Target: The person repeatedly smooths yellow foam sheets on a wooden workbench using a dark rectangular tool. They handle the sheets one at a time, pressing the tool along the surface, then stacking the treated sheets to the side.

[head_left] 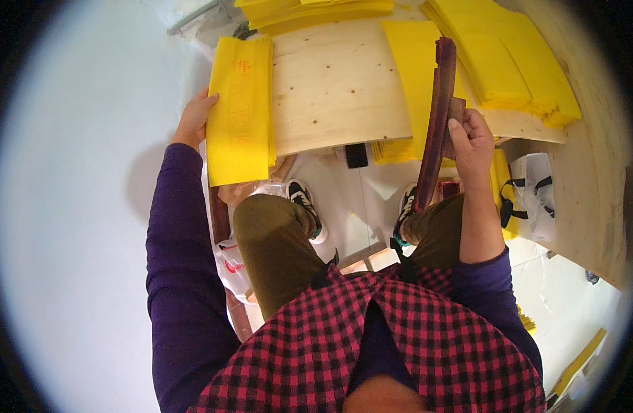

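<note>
Your left hand (195, 118) grips the left edge of a yellow stack (239, 141), its thumb on the top sheet. The stack lies along the left end of the pale wooden board (337, 82), its near end hanging past the board's front edge. Near the far end of its top sheet you have orange-red written characters, with a fainter column of marks running below them. Your right hand (472, 141) is closed around the brown block (457, 110) on the side of a long dark red bar (438, 103), thumb toward the bar. The bar stands out in front of the yellow sheets (407, 76) at the board's right; whether it touches them you cannot tell from this view. More yellow piles (502, 58) lie at the far right, and another yellow pile (316, 17) sits at the far edge. Down by your left knee, a white bag (235, 270) carries red printing, partly hidden by your leg. At the right, below board level, a translucent white bag (534, 180) lies beside black straps (515, 199)
</note>
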Available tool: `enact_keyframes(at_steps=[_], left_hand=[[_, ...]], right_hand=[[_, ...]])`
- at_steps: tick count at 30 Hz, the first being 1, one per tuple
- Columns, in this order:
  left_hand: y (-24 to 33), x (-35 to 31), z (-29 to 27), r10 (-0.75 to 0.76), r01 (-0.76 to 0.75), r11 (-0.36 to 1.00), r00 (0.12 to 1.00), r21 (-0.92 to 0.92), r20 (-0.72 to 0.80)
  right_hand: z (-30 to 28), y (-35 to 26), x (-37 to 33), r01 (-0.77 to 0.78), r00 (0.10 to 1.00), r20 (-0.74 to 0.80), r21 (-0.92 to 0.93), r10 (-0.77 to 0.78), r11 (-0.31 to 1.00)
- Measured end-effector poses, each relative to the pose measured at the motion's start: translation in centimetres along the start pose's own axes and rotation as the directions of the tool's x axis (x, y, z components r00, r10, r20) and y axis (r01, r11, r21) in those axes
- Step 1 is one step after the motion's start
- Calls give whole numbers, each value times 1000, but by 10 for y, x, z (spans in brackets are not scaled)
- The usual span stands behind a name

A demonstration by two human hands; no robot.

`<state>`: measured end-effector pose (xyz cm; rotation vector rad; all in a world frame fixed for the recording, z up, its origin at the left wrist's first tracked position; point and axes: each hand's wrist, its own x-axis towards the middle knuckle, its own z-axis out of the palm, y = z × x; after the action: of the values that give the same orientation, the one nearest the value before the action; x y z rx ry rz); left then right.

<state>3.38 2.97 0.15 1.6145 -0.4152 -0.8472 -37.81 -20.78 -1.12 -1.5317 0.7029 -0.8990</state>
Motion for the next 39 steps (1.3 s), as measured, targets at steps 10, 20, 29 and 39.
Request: enact_keyframes(at_steps=[10,20,29,39], left_hand=[[-24,18,-24,13,-10,999,996,39,-90],[-4,29,-18,518,-166,749,750,642,-411],[25,-2,152,273,-355,885,920,302,280],[-14,13,321,-95,72,990,977,125,192]], right_hand=[[-5,5,4,67,996,-60,125,-60,990],[-18,-4,4,78,979,-203,332,-10,940],[-47,-15,7,202,952,-307,571,-22,796],[-60,-15,5,163,942,-331,603,59,781]])
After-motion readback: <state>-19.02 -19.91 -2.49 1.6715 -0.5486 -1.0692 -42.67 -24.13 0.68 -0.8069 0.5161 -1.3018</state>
